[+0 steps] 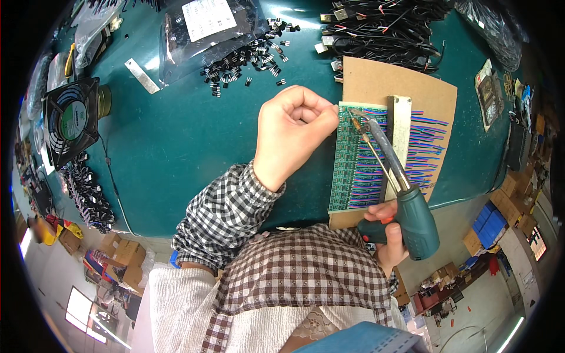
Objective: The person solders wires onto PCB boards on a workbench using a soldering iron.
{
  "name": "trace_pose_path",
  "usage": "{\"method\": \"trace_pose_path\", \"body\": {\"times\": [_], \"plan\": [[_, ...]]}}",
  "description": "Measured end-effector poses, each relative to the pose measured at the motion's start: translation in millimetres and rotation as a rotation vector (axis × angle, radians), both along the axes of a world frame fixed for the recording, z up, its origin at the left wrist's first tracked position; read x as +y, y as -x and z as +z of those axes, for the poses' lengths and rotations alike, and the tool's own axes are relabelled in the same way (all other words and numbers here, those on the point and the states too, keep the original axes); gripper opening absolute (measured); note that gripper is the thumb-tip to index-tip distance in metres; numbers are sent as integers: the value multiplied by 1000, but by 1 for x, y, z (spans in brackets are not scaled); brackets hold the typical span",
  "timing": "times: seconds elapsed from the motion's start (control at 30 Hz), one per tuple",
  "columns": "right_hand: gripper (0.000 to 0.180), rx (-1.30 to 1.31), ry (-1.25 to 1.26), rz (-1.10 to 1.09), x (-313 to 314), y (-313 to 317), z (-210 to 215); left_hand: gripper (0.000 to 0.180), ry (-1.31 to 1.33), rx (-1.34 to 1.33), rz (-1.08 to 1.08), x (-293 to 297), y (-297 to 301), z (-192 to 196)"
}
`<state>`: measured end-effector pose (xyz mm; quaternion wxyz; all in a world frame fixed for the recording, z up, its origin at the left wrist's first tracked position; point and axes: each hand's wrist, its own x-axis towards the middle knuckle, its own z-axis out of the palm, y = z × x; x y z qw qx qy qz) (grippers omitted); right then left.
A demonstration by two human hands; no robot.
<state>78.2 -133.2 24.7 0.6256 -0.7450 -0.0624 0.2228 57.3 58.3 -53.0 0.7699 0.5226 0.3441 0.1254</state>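
Note:
My right hand (pixel 391 244) is wrapped round the handle of a dark green soldering gun (pixel 419 226). Its long metal barrel and thin feed tube slant up to the far left part of a green circuit board panel (pixel 345 167), where the tip meets or nearly meets the board. With thumb and forefinger pinched together, my left hand (pixel 297 132) sits at the panel's far left corner; whatever is between the fingertips is too small to make out. Rows of blue, red and black wires (pixel 425 147) run rightward from the panel, under a pale metal bar (pixel 400 126).
Brown cardboard (pixel 406 79) lies under the panel. Beyond are loose black three-legged components (pixel 235 67), a plastic bag with a white label (pixel 209 20) and bundled black cables (pixel 382 32). A black fan (pixel 70 120) stands at left, near a flat metal strip (pixel 142 76).

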Motion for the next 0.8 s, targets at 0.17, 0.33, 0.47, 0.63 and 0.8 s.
{"method": "trace_pose_path", "body": {"times": [0.17, 0.33, 0.47, 0.63, 0.8], "plan": [[38, 5, 1, 17, -2, 0, 0, 5, 2, 1, -12, 1, 0, 2], [37, 9, -4, 11, 0, 1, 1, 6, 49, 1, 46, -1, -1, 1], [36, -4, 2, -1, 0, 2, -1, 6, 55, 3, 49, -1, -1, 2], [36, -13, 5, 16, 1, 1, -1, 2, -22, -22, 18, -2, 0, -2], [35, -9, 9, 10, 0, 2, 1, 2, -17, -20, 20, -2, -1, 0]]}}
